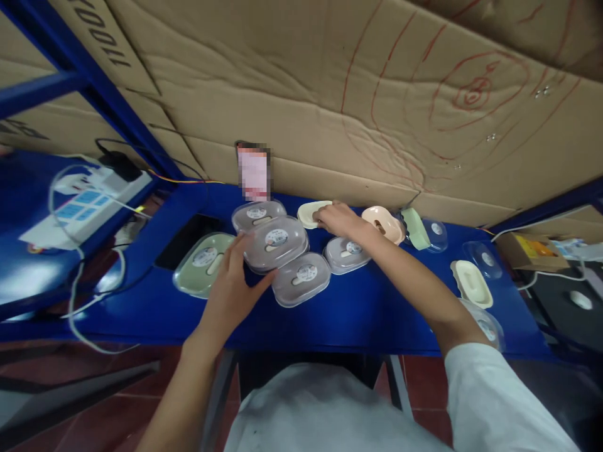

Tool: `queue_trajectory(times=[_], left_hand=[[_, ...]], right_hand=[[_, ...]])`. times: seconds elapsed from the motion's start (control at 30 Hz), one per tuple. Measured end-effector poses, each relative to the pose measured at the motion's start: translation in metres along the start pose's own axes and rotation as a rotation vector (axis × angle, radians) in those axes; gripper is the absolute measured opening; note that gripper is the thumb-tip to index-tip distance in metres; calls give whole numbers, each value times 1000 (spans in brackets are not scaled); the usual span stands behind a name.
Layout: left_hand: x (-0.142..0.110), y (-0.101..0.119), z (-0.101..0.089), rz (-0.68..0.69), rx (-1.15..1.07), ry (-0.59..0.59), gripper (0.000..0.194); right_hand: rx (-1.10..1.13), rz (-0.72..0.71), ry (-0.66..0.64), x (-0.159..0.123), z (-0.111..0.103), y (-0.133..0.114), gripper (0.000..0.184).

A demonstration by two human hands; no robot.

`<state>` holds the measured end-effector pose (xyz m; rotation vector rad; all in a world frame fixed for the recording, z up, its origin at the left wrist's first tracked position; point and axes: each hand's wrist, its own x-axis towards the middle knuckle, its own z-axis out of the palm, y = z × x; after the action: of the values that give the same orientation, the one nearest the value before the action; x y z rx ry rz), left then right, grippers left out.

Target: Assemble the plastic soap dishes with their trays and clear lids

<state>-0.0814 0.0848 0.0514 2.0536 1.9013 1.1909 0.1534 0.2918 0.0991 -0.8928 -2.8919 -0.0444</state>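
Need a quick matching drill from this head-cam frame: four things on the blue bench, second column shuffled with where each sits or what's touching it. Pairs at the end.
Things
1. grey lidded box
2. cream tray
3. green lidded box
4. power strip

Places or states
A. far left, on the neighbouring blue surface, cables plugged in
B. under the fingers of the right hand, near the cardboard wall
C. held at its near edge by the left hand
D. lying flat, left of the grey boxes, untouched

Pairs: 1-C, 2-B, 3-D, 4-A
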Motion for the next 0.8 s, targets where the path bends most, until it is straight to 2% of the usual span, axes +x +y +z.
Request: queue_trajectory(times=[0.03,0.1,0.17,0.2,0.23,0.3,0.37,0.43,0.5,0.57,0.63,0.67,0.73,0.8], left_hand=[[-2,3,-1,4,1,0,78],[-14,17,-5,14,21,51,84],[-33,39,-8,45,52,154,82],[-45,52,-7,82,47,183,82],[-57,64,-4,175,23,173,84],[-79,84,7,336,-21,43,77],[-93,97,25,455,-46,-99,57],[-98,101,45,557,-45,-259,45],[-98,101,59,605,-62,-348,37],[-98,98,67,585,-99,-342,27],[-100,94,67,537,-121,-307,19],[-101,92,66,516,-124,-292,16],[-104,88,61,483,-121,-279,13],[-106,83,57,450,-122,-282,13]], right_hand=[[-13,9,16,-5,-8,-4,70],[-34,47,65,-32,-29,-16,51],[-48,99,134,-78,-49,-38,28],[-54,128,168,-106,-55,-54,26],[-52,138,200,-135,-57,-72,25],[23,142,186,-193,-49,-112,30],[128,187,135,-240,-29,-146,32],[298,237,123,-271,-7,-162,31],[413,303,194,-286,9,-156,32],[347,398,303,-284,15,-130,35],[139,499,368,-266,14,-92,40],[36,543,353,-253,12,-71,42],[-10,563,339,-223,8,-30,46],[28,535,325,-199,4,1,40]])
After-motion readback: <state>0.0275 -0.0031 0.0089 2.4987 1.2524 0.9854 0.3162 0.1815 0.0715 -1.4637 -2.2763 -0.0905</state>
